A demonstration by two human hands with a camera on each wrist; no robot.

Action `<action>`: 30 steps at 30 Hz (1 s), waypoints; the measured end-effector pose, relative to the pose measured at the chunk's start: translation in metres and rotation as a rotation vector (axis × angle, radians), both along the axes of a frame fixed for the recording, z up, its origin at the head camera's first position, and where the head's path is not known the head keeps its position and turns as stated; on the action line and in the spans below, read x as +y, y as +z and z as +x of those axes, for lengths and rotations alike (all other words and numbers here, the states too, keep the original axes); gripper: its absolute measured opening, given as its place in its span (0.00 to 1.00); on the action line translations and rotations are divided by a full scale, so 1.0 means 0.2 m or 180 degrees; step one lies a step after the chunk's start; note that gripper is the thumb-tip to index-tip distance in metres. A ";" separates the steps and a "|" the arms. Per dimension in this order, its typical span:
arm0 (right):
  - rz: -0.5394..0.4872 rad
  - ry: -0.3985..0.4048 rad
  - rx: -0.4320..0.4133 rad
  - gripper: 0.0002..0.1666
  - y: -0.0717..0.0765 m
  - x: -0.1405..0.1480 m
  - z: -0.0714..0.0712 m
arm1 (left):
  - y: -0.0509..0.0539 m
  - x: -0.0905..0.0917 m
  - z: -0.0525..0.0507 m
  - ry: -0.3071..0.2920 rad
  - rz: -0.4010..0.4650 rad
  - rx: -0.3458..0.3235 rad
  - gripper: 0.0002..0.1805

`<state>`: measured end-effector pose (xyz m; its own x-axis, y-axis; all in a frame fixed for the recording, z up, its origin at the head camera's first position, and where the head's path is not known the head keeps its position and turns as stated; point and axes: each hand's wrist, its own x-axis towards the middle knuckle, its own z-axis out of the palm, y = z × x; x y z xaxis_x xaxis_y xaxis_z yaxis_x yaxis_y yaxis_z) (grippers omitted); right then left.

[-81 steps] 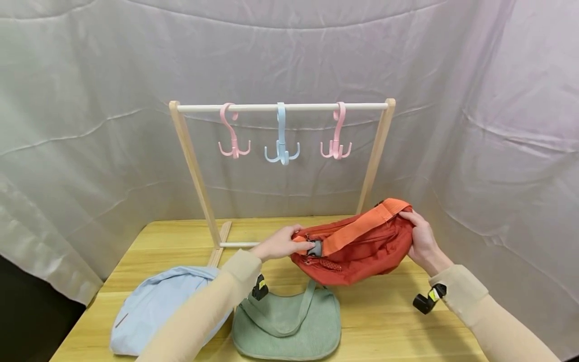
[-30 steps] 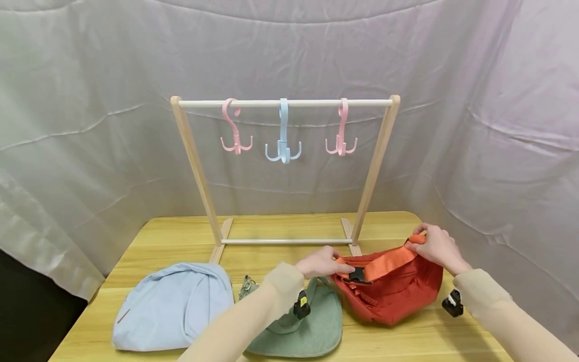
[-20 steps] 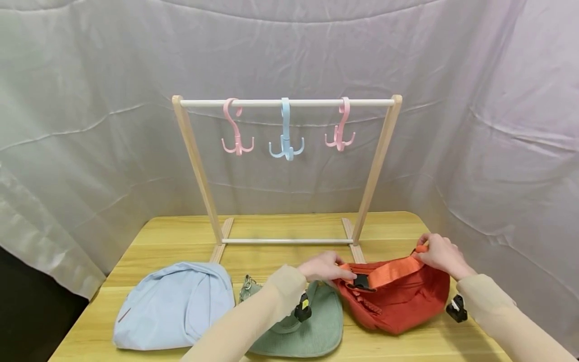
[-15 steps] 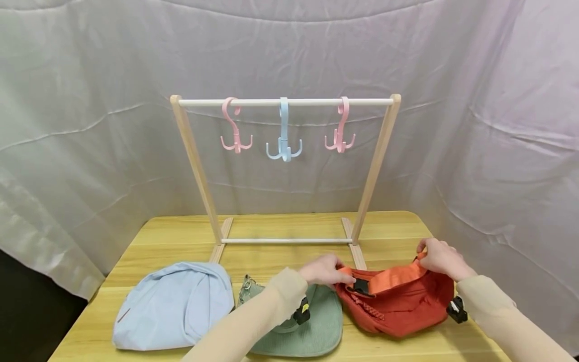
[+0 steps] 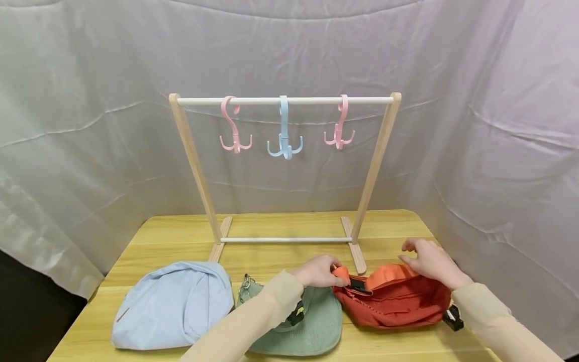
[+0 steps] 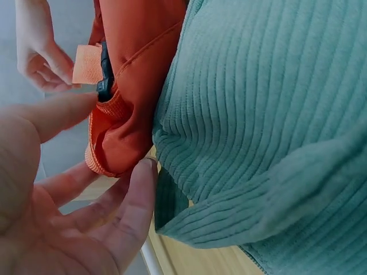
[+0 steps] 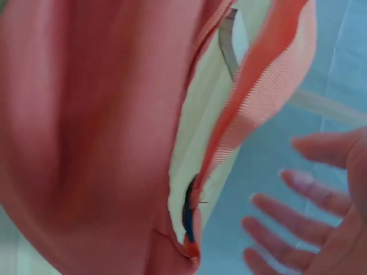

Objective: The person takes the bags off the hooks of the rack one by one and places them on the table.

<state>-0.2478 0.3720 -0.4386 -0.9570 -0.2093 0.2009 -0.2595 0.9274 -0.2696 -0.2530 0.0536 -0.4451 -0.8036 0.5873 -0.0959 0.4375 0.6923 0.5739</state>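
Note:
A red waist bag (image 5: 395, 309) lies on the wooden table at the front right, its orange strap (image 5: 389, 274) arched along the top. My left hand (image 5: 318, 271) holds the bag's left end beside the black buckle (image 5: 360, 285). In the left wrist view, the thumb is on the strap by the buckle (image 6: 105, 86), with the other fingers around the bag's end. My right hand (image 5: 429, 260) hovers over the bag's right end, holding nothing. Its spread fingers stand apart from the strap (image 7: 261, 103) in the right wrist view. A green corduroy bag (image 5: 316, 327) lies partly under my left forearm.
A light blue bag (image 5: 172, 306) lies at the left of the table (image 5: 280, 223). Behind stands a wooden rack with a white top rail (image 5: 312, 100). Two pink hooks (image 5: 235, 136) (image 5: 339, 130) and a blue hook (image 5: 284, 136) hang from it. Grey curtains surround the table.
The waist bag has come down from in front of the rack onto the table at the right. My right hand has let go of the strap, which has sunk lower.

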 end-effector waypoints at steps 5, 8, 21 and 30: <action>-0.0087 0.0222 -0.0073 0.16 -0.05 -0.01 0.01 | -0.01 0.01 0.00 -0.0197 -0.0046 0.0118 0.28; -0.0060 0.0246 -0.0212 0.19 -0.07 0.00 0.03 | -0.02 0.03 0.00 -0.0298 -0.0097 0.0245 0.26; -0.0011 0.0407 -0.1005 0.22 -0.08 0.05 0.09 | -0.01 0.07 0.03 -0.0449 -0.0362 0.0462 0.21; 0.0000 0.0354 -0.1361 0.18 -0.04 0.05 0.10 | -0.04 0.08 0.04 -0.0469 -0.0386 0.0459 0.17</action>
<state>-0.2271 0.3812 -0.4473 -0.9257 -0.3158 -0.2082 -0.2229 0.9001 -0.3743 -0.2458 0.0692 -0.4527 -0.7206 0.6904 -0.0634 0.6103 0.6750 0.4146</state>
